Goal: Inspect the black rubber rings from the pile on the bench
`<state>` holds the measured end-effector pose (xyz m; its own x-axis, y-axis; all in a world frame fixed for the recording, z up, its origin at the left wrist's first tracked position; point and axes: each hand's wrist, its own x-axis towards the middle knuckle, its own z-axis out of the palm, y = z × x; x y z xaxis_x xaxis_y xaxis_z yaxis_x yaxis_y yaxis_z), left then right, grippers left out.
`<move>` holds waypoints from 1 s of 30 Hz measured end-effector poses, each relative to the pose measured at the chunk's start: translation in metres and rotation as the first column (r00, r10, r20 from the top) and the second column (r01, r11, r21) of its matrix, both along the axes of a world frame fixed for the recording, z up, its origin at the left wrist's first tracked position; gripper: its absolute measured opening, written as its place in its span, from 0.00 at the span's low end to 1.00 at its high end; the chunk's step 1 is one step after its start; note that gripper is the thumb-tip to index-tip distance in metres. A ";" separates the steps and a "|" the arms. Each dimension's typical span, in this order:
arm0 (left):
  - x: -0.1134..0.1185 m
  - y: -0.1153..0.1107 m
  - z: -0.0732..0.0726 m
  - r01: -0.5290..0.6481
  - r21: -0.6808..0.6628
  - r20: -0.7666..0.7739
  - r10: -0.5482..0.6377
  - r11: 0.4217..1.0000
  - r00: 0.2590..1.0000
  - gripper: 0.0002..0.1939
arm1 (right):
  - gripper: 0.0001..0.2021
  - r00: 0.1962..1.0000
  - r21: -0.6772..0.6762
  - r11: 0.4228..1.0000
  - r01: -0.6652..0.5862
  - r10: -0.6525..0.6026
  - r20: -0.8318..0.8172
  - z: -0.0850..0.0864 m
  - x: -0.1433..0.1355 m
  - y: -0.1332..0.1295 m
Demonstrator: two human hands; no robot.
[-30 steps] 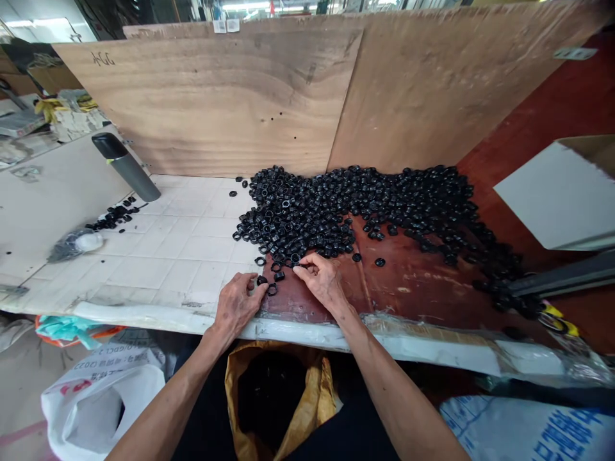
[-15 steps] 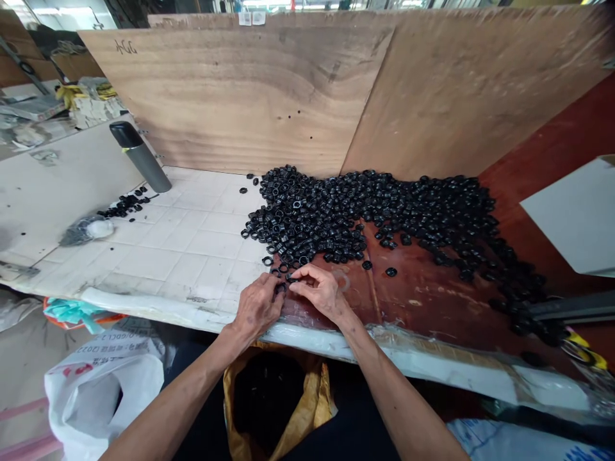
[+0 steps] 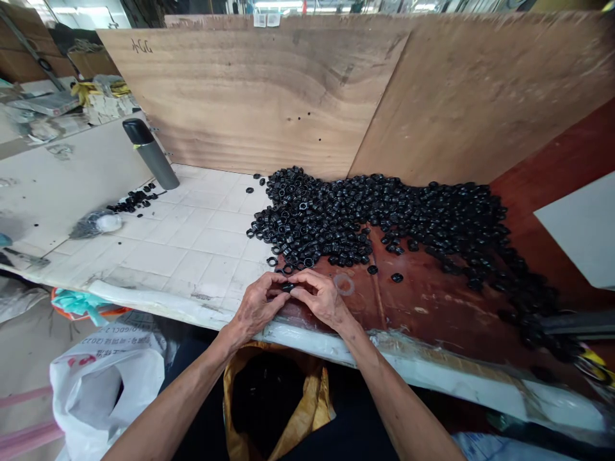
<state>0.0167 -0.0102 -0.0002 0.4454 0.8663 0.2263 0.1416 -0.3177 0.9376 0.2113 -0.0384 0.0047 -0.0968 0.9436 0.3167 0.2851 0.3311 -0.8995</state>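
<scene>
Between my two hands, close to the table's front edge, is a small black plastic ring [image 3: 287,287]. My left hand [image 3: 259,303] pinches it from the left with thumb and fingertips. From the right, my right hand [image 3: 321,298] grips the same piece, its fingertips meeting the left ones. Whether it is one part or two joined parts is hidden by the fingers. Just beyond the hands lies a big heap of black rings [image 3: 331,218], with a few loose ones at its near edge.
A grey bottle with a black cap [image 3: 151,153] stands at the left, near a small group of black parts [image 3: 134,200] and a plastic bag [image 3: 91,224]. Wooden boards [image 3: 269,96] wall off the back. Below the edge sits an open yellow sack [image 3: 312,397] with dark contents.
My hands have come together, and both now pinch the black ring; earlier they were slightly apart, with a dark ring showing at the left hand. The view has shifted slightly.
</scene>
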 end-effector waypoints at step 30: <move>-0.005 0.001 0.006 -0.046 0.251 -0.016 0.052 0.967 0.999 0.10 | 0.18 0.972 0.129 0.988 0.080 -0.106 0.210 -0.001 -0.016 0.001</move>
